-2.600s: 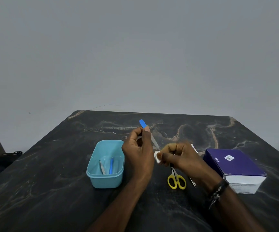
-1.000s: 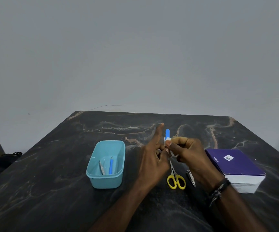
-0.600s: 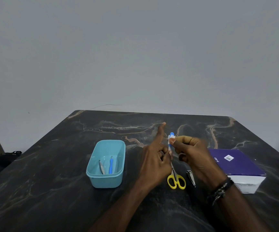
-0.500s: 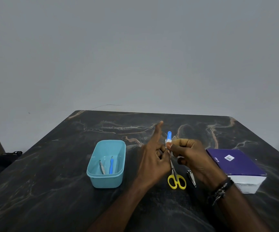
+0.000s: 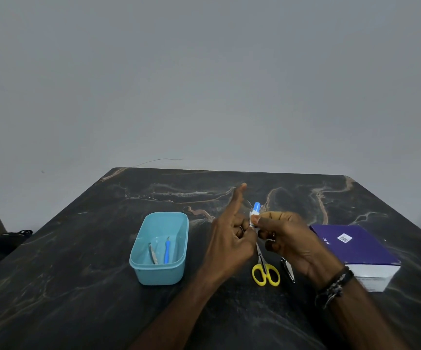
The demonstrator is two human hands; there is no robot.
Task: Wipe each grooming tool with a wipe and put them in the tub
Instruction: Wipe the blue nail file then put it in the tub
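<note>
Both hands raised mid-table, left hand (image 5: 229, 238) gripping blue-handled tool (image 5: 256, 206), forefinger straight, right hand (image 5: 287, 238) pinching white wipe (image 5: 252, 218) round it, tub (image 5: 158, 248) toward left edge, scissors (image 5: 265, 271) below.

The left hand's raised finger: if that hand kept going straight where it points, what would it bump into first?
Probably nothing on the table. The left hand points its finger up and away, over bare tabletop toward the wall. The way looks free, though depth is hard to judge.

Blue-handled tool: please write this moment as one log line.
step: wiping | left hand: holds blue-handled tool | right hand: pinches white wipe on it | light blue plastic tub: two tools inside
</note>
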